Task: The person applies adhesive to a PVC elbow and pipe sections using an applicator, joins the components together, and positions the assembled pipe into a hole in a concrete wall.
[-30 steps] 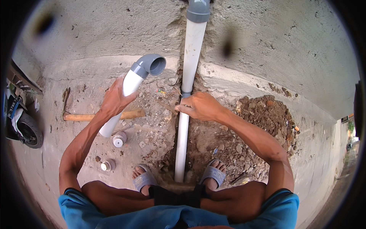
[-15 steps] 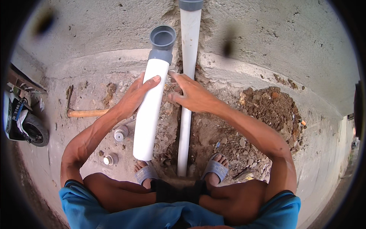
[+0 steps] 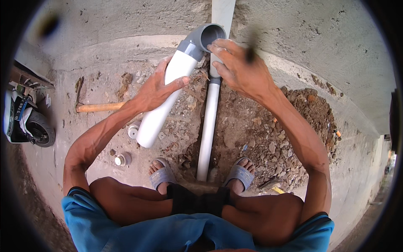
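My left hand is wrapped round a white plastic pipe, tilted up and away to the right, its lower end off the ground. A grey elbow fitting caps its upper end, the round mouth facing right. At the mouth's right rim are the fingertips of my right hand, fingers and thumb apart; whether they press on it is hard to tell. Behind the right hand, a second white pipe runs down the wall. Below it, past a grey collar, a narrower white pipe lies between my feet.
A wooden-handled tool lies at left, with two small containers nearer me. Dug soil and rubble are heaped at right. A rough concrete wall rises ahead. A parked motorbike stands far left.
The loose pipe has swung up and to the right; its elbow now faces right before the wall pipe. My right hand has moved up to the elbow's mouth. The view has shifted slightly.
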